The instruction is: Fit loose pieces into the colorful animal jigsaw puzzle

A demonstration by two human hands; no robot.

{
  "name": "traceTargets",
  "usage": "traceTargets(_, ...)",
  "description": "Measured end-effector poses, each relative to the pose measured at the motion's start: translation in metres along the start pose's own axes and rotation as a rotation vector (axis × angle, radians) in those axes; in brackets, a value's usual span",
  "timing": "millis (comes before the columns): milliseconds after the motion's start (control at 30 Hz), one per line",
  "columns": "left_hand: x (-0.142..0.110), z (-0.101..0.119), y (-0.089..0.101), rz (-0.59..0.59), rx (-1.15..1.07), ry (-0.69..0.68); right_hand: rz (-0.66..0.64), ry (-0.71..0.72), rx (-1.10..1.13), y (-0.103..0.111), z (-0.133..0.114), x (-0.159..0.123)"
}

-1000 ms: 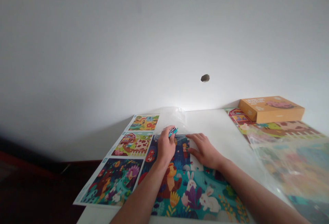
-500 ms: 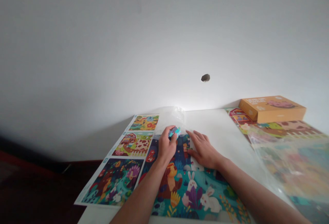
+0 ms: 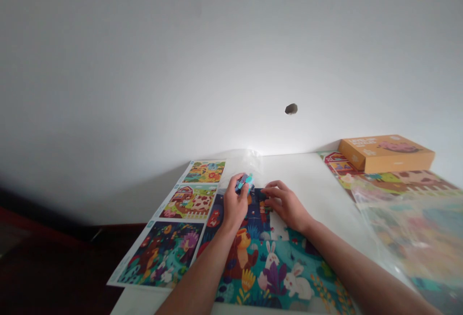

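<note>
My left hand (image 3: 235, 204) is closed around a small stack of puzzle pieces (image 3: 245, 184) in dark blue and turquoise. It is above the far part of a partly assembled jigsaw puzzle (image 3: 275, 276) showing rabbits, a bear and plants. At the puzzle's upper right edge is my right hand (image 3: 287, 205), fingers bent and thumb apart from them, fingertips at the dark blue pieces there. Whether a loose piece lies under those fingertips is hard to see. My forearms cover parts of the puzzle.
Left of the puzzle lies a reference sheet (image 3: 161, 252) with three pictures. A clear plastic bag (image 3: 240, 163) is behind my left hand. On the right, an orange box (image 3: 398, 163) stands on another farm-picture sheet (image 3: 412, 180), partly under clear plastic. A white wall with a hole (image 3: 291, 109) rises behind the white table (image 3: 304, 175).
My right hand has gone from lying nearly flat on the puzzle's edge to a raised, bent-finger pose. My left hand has tilted the stack slightly. The view has shifted a little.
</note>
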State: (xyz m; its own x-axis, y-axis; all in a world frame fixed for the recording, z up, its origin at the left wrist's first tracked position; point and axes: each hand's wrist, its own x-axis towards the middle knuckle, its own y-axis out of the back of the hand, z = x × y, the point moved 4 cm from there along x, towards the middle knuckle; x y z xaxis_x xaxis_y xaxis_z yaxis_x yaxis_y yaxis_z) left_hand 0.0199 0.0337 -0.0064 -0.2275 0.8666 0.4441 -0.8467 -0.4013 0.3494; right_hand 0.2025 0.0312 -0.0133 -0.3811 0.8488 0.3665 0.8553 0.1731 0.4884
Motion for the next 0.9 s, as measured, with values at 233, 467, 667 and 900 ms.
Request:
traceTargets(233,0.003,-0.004,0.001,0.012,-0.050,0.006,-0.033,0.005,0.025,0.001,-0.006,0.000)
traceTargets(467,0.000,-0.001,-0.007,-0.146,-0.151,0.037,0.035,0.035,0.055,0.005,-0.011,-0.003)
traceTargets(667,-0.003,0.009,-0.010,-0.261,-0.205,0.033,0.009,0.043,0.157,0.005,-0.014,-0.003)
traceTargets(900,-0.003,0.007,-0.012,-0.248,-0.194,0.030,0.003,-0.048,-0.169,0.004,-0.011,-0.008)
